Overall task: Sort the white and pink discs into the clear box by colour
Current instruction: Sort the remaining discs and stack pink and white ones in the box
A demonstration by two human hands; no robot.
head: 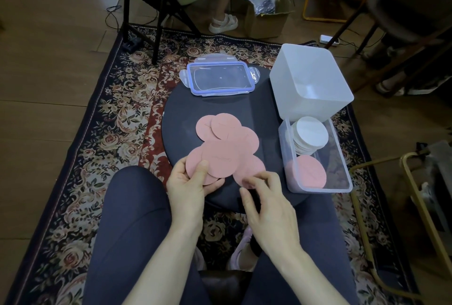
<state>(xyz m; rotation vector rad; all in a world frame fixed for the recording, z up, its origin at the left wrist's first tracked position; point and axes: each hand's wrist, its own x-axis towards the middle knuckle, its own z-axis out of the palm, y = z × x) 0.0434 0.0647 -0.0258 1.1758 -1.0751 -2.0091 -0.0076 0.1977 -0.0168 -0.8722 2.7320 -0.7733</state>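
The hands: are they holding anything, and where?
The left hand pinches pink discs at their near edge; the right hand touches another pink disc's near edge.
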